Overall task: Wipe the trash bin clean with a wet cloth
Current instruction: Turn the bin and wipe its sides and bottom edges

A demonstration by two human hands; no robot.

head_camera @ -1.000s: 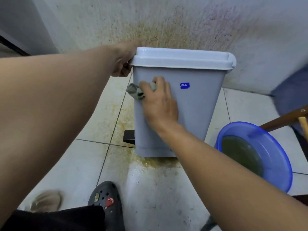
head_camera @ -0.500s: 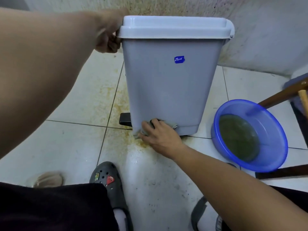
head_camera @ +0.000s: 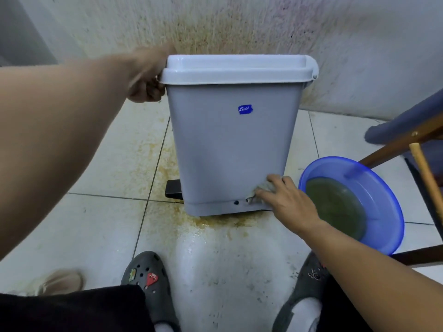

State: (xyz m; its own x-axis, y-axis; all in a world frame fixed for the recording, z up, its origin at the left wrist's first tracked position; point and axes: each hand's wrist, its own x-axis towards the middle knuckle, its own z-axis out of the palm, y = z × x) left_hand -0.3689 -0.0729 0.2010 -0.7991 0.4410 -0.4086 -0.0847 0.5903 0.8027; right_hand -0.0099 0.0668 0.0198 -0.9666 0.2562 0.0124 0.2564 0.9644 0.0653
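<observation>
Smooth grey tapered plastic trash bin [head_camera: 227,152] is stood on stained tiles [head_camera: 107,164]. White lid [head_camera: 239,70] edge is clutched by left hand [head_camera: 146,80]; crumpled cloth [head_camera: 261,190] is pressed low on the bin under right hand [head_camera: 287,203], fingers spread.

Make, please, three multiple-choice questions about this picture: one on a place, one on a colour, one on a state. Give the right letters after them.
1. Where on the trash bin does the right hand press the cloth?
A) on its top
B) low on the front, near its right edge
C) on its back

2. What colour is the basin beside the bin?
A) red
B) blue
C) yellow

3. How is the bin's lid?
A) shut
B) raised upright
C) taken off

Answers:
1 B, the hand and cloth lie by the bottom right corner.
2 B, its wall is clear blue.
3 A, it sits flat on the rim.
</observation>
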